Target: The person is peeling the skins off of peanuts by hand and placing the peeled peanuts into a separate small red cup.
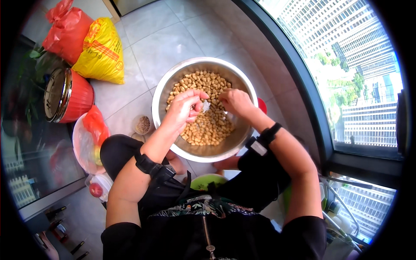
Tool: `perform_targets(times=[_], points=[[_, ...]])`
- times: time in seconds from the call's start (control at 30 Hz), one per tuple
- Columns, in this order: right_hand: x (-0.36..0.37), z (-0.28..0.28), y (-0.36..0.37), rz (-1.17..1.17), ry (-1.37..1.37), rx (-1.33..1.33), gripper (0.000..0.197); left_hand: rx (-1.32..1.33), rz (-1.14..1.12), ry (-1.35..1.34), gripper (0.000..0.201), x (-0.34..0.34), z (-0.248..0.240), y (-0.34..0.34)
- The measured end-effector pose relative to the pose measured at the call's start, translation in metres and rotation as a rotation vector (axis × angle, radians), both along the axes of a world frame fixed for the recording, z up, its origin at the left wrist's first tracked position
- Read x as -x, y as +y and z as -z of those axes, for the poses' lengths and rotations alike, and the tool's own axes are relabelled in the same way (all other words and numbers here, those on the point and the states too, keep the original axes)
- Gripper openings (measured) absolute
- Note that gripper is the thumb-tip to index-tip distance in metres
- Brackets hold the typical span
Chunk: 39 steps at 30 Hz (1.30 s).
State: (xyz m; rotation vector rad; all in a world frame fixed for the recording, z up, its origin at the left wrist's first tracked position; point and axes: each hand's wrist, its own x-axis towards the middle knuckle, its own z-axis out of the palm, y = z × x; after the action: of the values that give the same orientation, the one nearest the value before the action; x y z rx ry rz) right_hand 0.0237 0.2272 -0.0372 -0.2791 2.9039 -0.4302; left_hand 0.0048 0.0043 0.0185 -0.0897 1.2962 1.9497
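Observation:
A wide steel basin [161,130] stands on the floor before me, with many unshelled peanuts [203,137] spread over its bottom. Both of my hands are above the peanuts, a short gap apart. My left hand [185,108] has its fingers curled in toward the palm, and whatever lies inside them is hidden. My right hand [236,103] is closed too, thumb and fingertips pinched together near the basin's middle; anything between them is too small to make out. A pale patch shows among the peanuts between the hands.
Left of the basin stands a small cup of reddish bits [142,125]. Farther left are a red bucket [80,97], a yellow bag [102,52], a red bag [67,32] and a bag-lined pink tub [78,138]. A green bowl [201,182] sits between my legs. Windows [346,78] rise at right.

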Motion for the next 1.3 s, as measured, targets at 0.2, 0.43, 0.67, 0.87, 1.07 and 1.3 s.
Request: perform_targets(times=[0.2, 0.43, 0.67, 0.87, 1.07, 1.3], points=[[-0.001, 0.043, -0.005, -0.08, 0.112, -0.029, 0.019, -0.026, -0.02, -0.006, 0.017, 0.0, 0.002, -0.009], [-0.002, 0.049, -0.003, -0.068, 0.091, -0.154, 0.007, -0.017, -0.021, -0.003, 0.015, -0.001, 0.002, -0.01], [-0.001, 0.051, -0.015, -0.105, 0.069, -0.213, 0.01, 0.021, -0.011, 0.011, 0.015, -0.004, -0.001, -0.004], [0.002, 0.021, -0.026, 0.01, -0.133, -0.027, 0.014, 0.028, 0.013, 0.015, 0.016, -0.003, 0.006, -0.007], [0.001, -0.032, -0.02, 0.308, -0.401, 0.915, 0.011, 0.03, -0.009, -0.008, 0.017, -0.005, 0.01, -0.002], [-0.021, -0.055, -0.044, 0.335, -0.176, 1.218, 0.011, 0.046, 0.018, -0.014, 0.018, -0.008, 0.013, 0.0]])
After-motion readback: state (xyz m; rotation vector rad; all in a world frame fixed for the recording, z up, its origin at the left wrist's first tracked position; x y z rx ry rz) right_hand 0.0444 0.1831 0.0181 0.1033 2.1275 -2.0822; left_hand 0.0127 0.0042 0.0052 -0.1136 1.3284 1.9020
